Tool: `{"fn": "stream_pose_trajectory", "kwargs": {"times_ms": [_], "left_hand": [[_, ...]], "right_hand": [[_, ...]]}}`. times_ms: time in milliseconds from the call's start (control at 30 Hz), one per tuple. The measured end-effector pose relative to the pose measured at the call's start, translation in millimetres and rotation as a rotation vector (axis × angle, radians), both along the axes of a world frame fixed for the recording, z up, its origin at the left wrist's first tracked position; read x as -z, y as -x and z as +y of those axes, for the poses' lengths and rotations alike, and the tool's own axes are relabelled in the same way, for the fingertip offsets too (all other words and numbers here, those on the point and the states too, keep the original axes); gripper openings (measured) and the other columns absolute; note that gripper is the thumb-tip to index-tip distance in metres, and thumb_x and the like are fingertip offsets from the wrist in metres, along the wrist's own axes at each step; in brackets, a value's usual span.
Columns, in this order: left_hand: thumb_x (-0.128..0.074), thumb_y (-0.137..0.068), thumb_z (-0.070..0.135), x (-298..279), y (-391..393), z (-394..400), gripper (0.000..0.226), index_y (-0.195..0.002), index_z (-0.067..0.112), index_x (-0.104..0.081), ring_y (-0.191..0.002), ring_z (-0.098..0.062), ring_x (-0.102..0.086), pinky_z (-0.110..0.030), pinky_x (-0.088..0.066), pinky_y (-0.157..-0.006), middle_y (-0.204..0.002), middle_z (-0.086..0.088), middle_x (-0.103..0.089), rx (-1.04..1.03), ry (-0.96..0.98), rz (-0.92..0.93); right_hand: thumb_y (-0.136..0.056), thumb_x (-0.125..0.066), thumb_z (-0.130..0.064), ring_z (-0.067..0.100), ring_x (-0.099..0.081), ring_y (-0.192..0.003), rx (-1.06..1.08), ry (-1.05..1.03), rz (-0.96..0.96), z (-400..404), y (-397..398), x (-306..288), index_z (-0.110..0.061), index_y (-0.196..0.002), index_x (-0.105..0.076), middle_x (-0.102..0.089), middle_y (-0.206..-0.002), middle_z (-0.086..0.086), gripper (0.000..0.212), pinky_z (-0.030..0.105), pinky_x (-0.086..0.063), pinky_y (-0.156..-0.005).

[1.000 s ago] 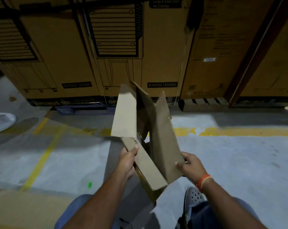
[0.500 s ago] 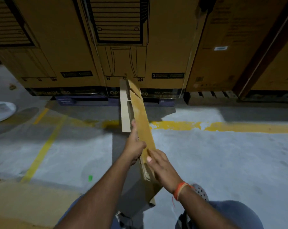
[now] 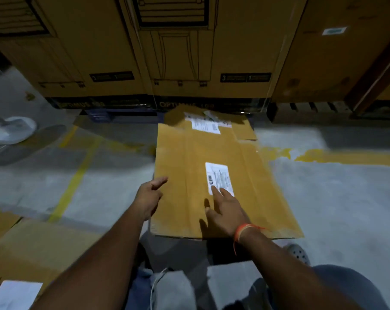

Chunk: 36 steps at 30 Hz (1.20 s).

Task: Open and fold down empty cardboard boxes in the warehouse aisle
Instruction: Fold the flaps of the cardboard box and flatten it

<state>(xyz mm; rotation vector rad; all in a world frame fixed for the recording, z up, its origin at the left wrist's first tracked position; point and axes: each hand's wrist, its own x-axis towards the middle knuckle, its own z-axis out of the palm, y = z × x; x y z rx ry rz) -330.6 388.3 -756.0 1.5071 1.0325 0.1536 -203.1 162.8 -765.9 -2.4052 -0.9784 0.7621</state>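
One flat rectangular cardboard box (image 3: 211, 175)

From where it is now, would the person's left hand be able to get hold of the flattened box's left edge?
Probably yes. The left hand hovers open right beside the left edge of the flattened cardboard box, with nothing between them. The right hand lies farther right, out of the way.

Box (image 3: 189, 175): flattened brown cardboard, matt, creased. Labels (image 3: 219, 179): white printed paper. Floor (image 3: 323, 198): grey concrete, rough, worn yellow paint. Stacked cartons (image 3: 100, 52): matt printed cardboard. Wrist band (image 3: 242, 231): orange thread.
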Motion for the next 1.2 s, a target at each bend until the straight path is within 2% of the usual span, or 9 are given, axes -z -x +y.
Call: {"fn": "stream_pose_trajectory", "kwargs": {"times_ms": [67, 167, 233, 333, 467, 700, 967, 1100, 1200], "left_hand": [[-0.04, -0.09, -0.021, 30.2, 2.1, 19.2, 0.066, -0.144, 0.011, -0.056, -0.124, -0.03, -0.059, -0.042, -0.054, -0.1, -0.153, -0.007, -0.049, 0.134, -0.184, 0.268], [-0.05, -0.089, -0.011, 69.4, -4.0, 31.9, 0.066, -0.149, 0.015, -0.052, -0.122, -0.028, -0.059, -0.031, -0.047, -0.096, -0.156, -0.012, -0.045, 0.304, -0.331, 0.45], [-0.056, -0.088, -0.003, 89.4, -18.2, 33.0, 0.066, -0.151, 0.016, -0.048, -0.142, -0.03, -0.042, -0.031, -0.039, -0.107, -0.158, -0.016, -0.04, 0.411, -0.418, 0.499], [-0.062, -0.09, 0.01, 121.5, -43.6, 30.8, 0.07, -0.156, 0.02, -0.04, -0.152, -0.03, -0.025, -0.032, -0.031, -0.115, -0.164, -0.02, -0.026, 0.553, -0.514, 0.521], [-0.064, -0.089, 0.017, 168.2, -64.5, 21.7, 0.069, -0.155, 0.023, -0.042, -0.147, -0.037, -0.032, -0.04, -0.038, -0.114, -0.164, -0.015, -0.024, 0.617, -0.574, 0.503], [-0.064, -0.095, 0.023, 250.1, -75.6, 20.6, 0.062, -0.152, 0.026, -0.042, -0.148, -0.036, -0.018, -0.044, -0.039, -0.112, -0.164, -0.012, -0.011, 0.575, -0.652, 0.683], [-0.071, -0.092, 0.038, 308.6, -70.3, 27.6, 0.089, -0.161, 0.025, -0.016, -0.148, -0.043, -0.011, -0.05, -0.03, -0.118, -0.167, -0.015, 0.004, 0.375, -0.466, 0.803], [-0.076, -0.087, 0.043, 322.2, -53.5, 23.3, 0.1, -0.161, 0.022, -0.013, -0.149, -0.039, -0.013, -0.049, -0.03, -0.119, -0.166, -0.014, -0.004, 0.157, -0.421, 0.903], [-0.075, -0.087, 0.048, 324.1, -43.9, 31.3, 0.104, -0.162, 0.019, -0.01, -0.147, -0.041, -0.018, -0.05, -0.029, -0.117, -0.164, -0.016, -0.009, 0.115, -0.372, 0.92]], "right_hand": [[-0.096, -0.055, -0.046, 0.031, -0.021, -0.151, 0.039, 0.064, 0.054, 1.9, -8.9, 22.5, -0.026, -0.161, -0.015, -0.019, -0.166, 0.012, 0.079, 0.041, -0.025, -0.121], [-0.096, -0.056, -0.042, 0.033, -0.024, -0.149, 0.053, 0.151, 0.055, 3.0, -20.5, 55.4, -0.024, -0.161, -0.015, -0.022, -0.164, 0.014, 0.079, 0.04, -0.028, -0.119], [-0.096, -0.056, -0.041, 0.034, -0.021, -0.15, 0.067, 0.207, 0.043, 6.3, -30.7, 78.1, -0.026, -0.161, -0.013, -0.021, -0.165, 0.012, 0.079, 0.046, -0.03, -0.119], [-0.097, -0.056, -0.037, 0.034, -0.014, -0.152, 0.108, 0.261, 0.065, 11.9, -50.1, 111.2, -0.029, -0.161, -0.012, -0.016, -0.166, 0.01, 0.078, 0.051, -0.028, -0.119], [-0.098, -0.057, -0.033, 0.035, -0.013, -0.152, 0.143, 0.35, 0.057, 12.9, -81.4, 156.5, -0.029, -0.161, -0.011, -0.016, -0.166, 0.011, 0.078, 0.052, -0.027, -0.12], [-0.098, -0.061, -0.029, 0.041, -0.017, -0.15, 0.233, 0.429, 0.063, 6.7, -141.4, 225.2, -0.03, -0.161, -0.012, -0.015, -0.165, 0.017, 0.079, 0.054, -0.026, -0.119], [-0.096, -0.064, -0.028, 0.039, -0.03, -0.142, 0.412, 0.429, 0.093, -5.4, -160.6, 279.5, -0.031, -0.159, -0.018, -0.028, -0.154, 0.016, 0.078, 0.056, -0.039, -0.112], [-0.094, -0.065, -0.026, 0.039, -0.033, -0.137, 0.584, 0.411, 0.044, -9.3, -152.8, 292.6, -0.028, -0.149, -0.03, -0.033, -0.145, 0.016, 0.066, 0.057, -0.045, -0.105], [-0.091, -0.069, -0.029, 0.042, -0.042, -0.128, 0.707, 0.438, 0.074, -13.9, -156.1, 295.2, -0.027, -0.14, -0.033, -0.037, -0.136, 0.018, 0.061, 0.06, -0.049, -0.098]]}}
